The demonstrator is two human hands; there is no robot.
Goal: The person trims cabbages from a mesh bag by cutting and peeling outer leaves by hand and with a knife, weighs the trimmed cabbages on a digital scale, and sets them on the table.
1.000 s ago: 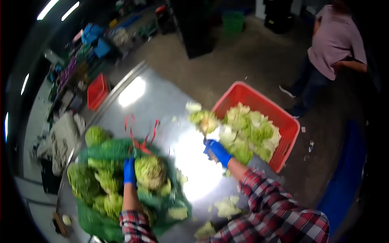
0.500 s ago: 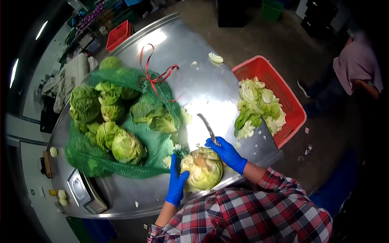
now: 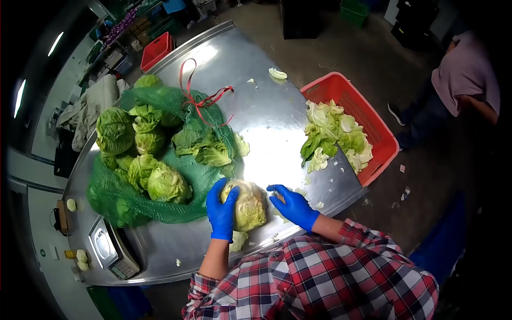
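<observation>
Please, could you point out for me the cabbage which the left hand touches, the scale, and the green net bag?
Cabbage (image 3: 250, 209): head view, middle of its upper side.
Scale (image 3: 102, 243): head view, its metal plate.
Green net bag (image 3: 99, 188): head view, netting at its left side.

Reference: broad, shiny steel table (image 3: 242, 56). On its near-left part: silver-panned digital scale (image 3: 121, 257). Just past its far-left edge: small red plastic crate (image 3: 156, 50). Left of it: crumpled pale grey cloth (image 3: 96, 109); nearer, small brown box (image 3: 62, 217). Beyond its far end, on the floor: tall black box-like object (image 3: 300, 20), green plastic crate (image 3: 354, 12), stacked black crates (image 3: 417, 20). Well to its right: person in a pale pink shirt (image 3: 464, 72), partly in shadow. Right of its near end: blue sheet-like material (image 3: 440, 240), details unclear.
</observation>
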